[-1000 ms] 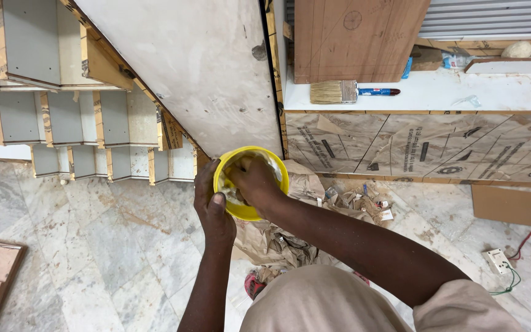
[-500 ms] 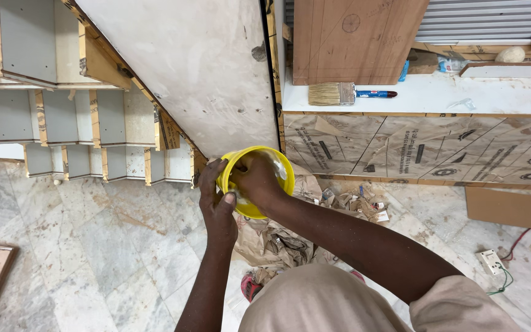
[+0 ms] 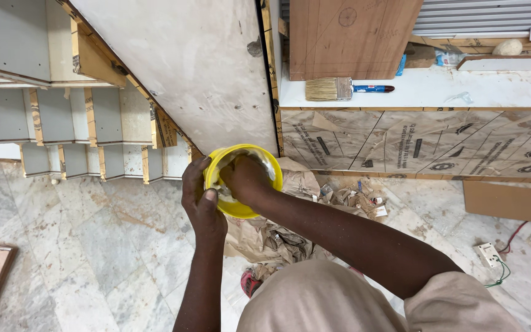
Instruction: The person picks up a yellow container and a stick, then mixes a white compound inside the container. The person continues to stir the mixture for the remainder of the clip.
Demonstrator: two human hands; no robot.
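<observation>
My left hand (image 3: 201, 203) is wrapped around the side of a yellow tub (image 3: 241, 179), thumb lying along its near wall, holding it up in front of me above the marble floor (image 3: 75, 246). My right hand (image 3: 245, 178) is down inside the tub, fingers curled into the pale paste that coats its inner wall; how tight they are closed I cannot tell, since the rim hides the tips. Just past the tub stands a large grey panel (image 3: 185, 74), tilted, its dark right edge running down almost to the tub's rim. To the left of it a stair (image 3: 62, 123) drops in steps with brown-edged risers. To the right is a white desk (image 3: 462, 89) with a paper-wrapped front, carrying a paint brush (image 3: 339, 88) with a blue handle near its front edge and a wooden board (image 3: 351, 37) leaning behind. Under the tub lies crumpled brown paper (image 3: 271, 237) and scraps. The floor to my left is open; on the right sit a flat piece of cardboard (image 3: 505, 201) and a white socket box (image 3: 488, 253) with wires.
</observation>
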